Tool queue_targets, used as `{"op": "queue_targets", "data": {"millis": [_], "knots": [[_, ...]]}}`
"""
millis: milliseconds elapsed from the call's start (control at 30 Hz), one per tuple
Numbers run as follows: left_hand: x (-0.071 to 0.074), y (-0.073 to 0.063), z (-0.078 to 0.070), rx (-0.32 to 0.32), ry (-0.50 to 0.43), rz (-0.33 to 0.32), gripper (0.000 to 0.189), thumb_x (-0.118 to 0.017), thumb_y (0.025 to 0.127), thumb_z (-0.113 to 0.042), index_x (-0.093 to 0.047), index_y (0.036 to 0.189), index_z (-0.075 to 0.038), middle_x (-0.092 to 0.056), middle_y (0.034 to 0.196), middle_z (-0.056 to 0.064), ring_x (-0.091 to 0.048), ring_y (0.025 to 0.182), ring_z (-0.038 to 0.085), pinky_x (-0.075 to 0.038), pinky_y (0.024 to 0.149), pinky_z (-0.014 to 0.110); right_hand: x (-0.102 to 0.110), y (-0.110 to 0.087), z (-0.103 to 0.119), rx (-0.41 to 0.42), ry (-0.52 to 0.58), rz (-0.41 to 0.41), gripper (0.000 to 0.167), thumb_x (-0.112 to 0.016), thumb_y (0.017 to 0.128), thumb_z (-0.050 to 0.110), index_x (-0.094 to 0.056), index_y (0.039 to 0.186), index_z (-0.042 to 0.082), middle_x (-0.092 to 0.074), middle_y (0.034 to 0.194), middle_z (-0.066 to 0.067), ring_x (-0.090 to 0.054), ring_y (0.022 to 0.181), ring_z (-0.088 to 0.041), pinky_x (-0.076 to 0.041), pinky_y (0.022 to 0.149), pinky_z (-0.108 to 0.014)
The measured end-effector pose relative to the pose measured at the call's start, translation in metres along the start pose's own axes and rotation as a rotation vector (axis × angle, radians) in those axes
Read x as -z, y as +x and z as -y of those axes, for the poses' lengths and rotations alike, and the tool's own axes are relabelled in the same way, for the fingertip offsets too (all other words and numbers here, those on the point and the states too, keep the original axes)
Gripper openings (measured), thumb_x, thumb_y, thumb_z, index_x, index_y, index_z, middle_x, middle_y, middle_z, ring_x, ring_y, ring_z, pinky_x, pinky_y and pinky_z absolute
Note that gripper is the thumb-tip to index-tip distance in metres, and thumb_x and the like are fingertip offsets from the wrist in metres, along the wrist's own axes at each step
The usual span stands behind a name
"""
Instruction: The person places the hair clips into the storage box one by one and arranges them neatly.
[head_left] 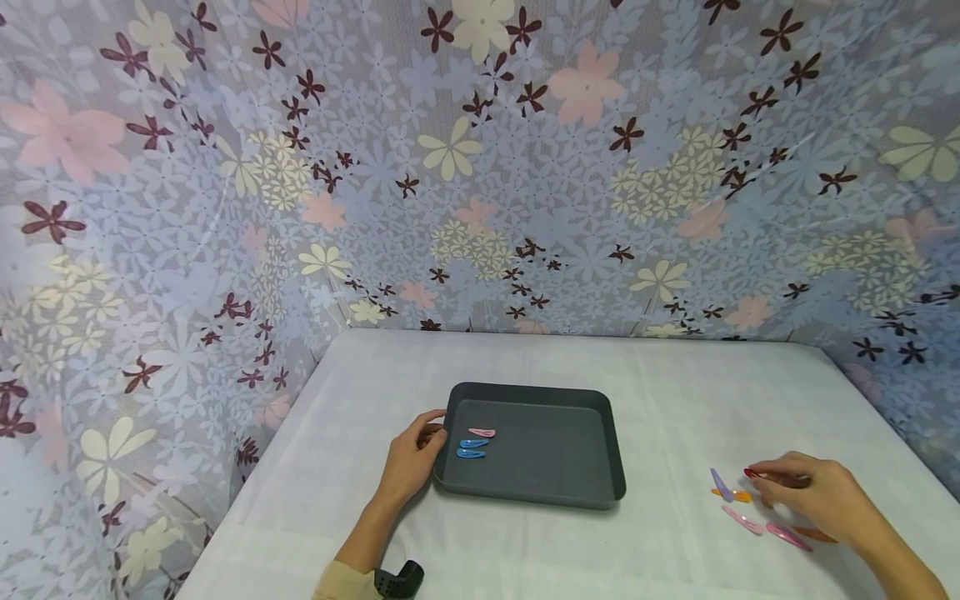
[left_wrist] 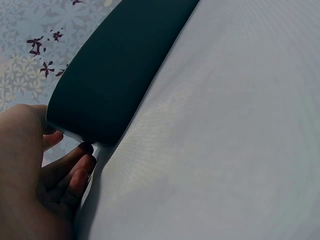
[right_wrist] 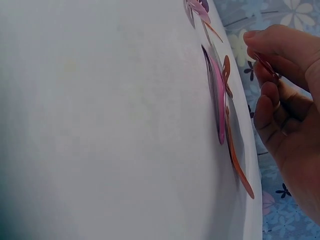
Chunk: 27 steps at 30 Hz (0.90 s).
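Note:
My right hand (head_left: 817,493) pinches a small red hair clip (right_wrist: 266,65) between thumb and fingertips, above several loose snap clips at the right of the table. Below it lie a purple clip (head_left: 721,483) across an orange clip (head_left: 741,497), a light pink clip (head_left: 742,520), a magenta clip (head_left: 789,537) and another orange clip (head_left: 815,534), partly covered by the hand in the head view. My left hand (head_left: 414,454) touches the left side of a dark grey tray (head_left: 536,502), fingers loosely bent. Inside the tray, a pink clip (head_left: 482,432) and two blue clips (head_left: 472,443) lie near its left side.
A white cloth (head_left: 675,392) covers the table under the tray and clips. Flowered fabric (head_left: 480,183) hangs behind the table and along both sides. A dark band (head_left: 399,579) is on my left wrist.

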<state>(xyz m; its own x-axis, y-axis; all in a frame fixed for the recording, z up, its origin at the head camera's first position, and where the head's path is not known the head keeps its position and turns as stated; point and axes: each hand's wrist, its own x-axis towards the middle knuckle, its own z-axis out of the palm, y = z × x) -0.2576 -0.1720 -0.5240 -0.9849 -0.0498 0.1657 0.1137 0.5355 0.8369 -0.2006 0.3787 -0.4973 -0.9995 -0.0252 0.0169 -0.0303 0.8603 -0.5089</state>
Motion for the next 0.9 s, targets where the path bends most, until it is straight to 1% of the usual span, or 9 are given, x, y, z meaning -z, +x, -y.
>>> {"op": "queue_targets", "data": {"millis": [133,233,433,500,600,733,900], "knots": [[0.0,0.0,0.0,0.003,0.002,-0.001,0.034,-0.056,0.093,-0.031,-0.057,0.127,-0.033,-0.068,0.111,-0.003,-0.06,0.094,0.011,-0.046,0.086,0.034,-0.003,0.001,0.004,0.004,0.014,-0.008,0.04,-0.064,0.082,0.053,-0.073,0.105,0.022,-0.069,0.092,0.006,-0.054,0.073,0.01,-0.045,0.062,-0.02],[0.0,0.0,0.0,0.003,0.007,-0.002,0.034,-0.056,0.093,-0.031,-0.057,0.127,-0.033,-0.068,0.111,-0.003,-0.06,0.093,0.011,-0.046,0.085,0.034,-0.004,0.001,0.005,0.019,0.02,-0.011,0.038,-0.064,0.083,0.051,-0.073,0.104,0.021,-0.069,0.093,0.005,-0.054,0.073,0.009,-0.045,0.061,-0.02],[0.0,0.001,0.001,-0.005,0.008,-0.003,0.035,-0.056,0.093,-0.031,-0.057,0.128,-0.03,-0.068,0.111,-0.003,-0.06,0.093,0.011,-0.046,0.086,0.034,-0.007,0.004,0.009,0.013,0.038,0.01,0.04,-0.065,0.083,0.05,-0.072,0.106,0.018,-0.069,0.096,0.002,-0.054,0.072,0.007,-0.046,0.061,-0.02],[-0.001,0.001,0.001,-0.006,0.008,-0.003,0.035,-0.056,0.093,-0.031,-0.057,0.128,-0.03,-0.068,0.111,-0.003,-0.06,0.093,0.011,-0.046,0.086,0.034,-0.007,0.005,0.011,0.016,0.049,0.019,0.039,-0.064,0.084,0.049,-0.072,0.106,0.018,-0.068,0.095,0.002,-0.056,0.072,0.005,-0.046,0.061,-0.021],[0.0,0.001,0.001,-0.005,0.01,-0.003,0.035,-0.056,0.092,-0.031,-0.057,0.128,-0.03,-0.068,0.111,-0.003,-0.06,0.093,0.011,-0.046,0.086,0.035,-0.008,0.005,0.014,0.011,0.078,0.04,0.041,-0.064,0.084,0.049,-0.071,0.109,0.017,-0.068,0.092,0.002,-0.058,0.066,-0.002,-0.045,0.06,-0.021],[0.0,0.001,0.0,0.0,0.012,0.001,0.035,-0.056,0.093,-0.031,-0.057,0.128,-0.03,-0.068,0.111,-0.003,-0.06,0.094,0.011,-0.046,0.087,0.035,-0.009,0.006,0.018,-0.011,0.117,0.072,0.045,-0.063,0.085,0.049,-0.069,0.113,0.014,-0.066,0.091,0.0,-0.058,0.06,-0.012,-0.043,0.059,-0.023],[0.0,0.001,0.0,0.002,0.009,0.001,0.035,-0.056,0.093,-0.031,-0.057,0.127,-0.031,-0.068,0.112,-0.003,-0.06,0.095,0.011,-0.047,0.087,0.035,-0.01,0.008,0.023,-0.016,0.159,0.085,0.045,-0.063,0.085,0.048,-0.068,0.113,0.013,-0.065,0.09,-0.003,-0.057,0.056,-0.015,-0.042,0.056,-0.025]]}}
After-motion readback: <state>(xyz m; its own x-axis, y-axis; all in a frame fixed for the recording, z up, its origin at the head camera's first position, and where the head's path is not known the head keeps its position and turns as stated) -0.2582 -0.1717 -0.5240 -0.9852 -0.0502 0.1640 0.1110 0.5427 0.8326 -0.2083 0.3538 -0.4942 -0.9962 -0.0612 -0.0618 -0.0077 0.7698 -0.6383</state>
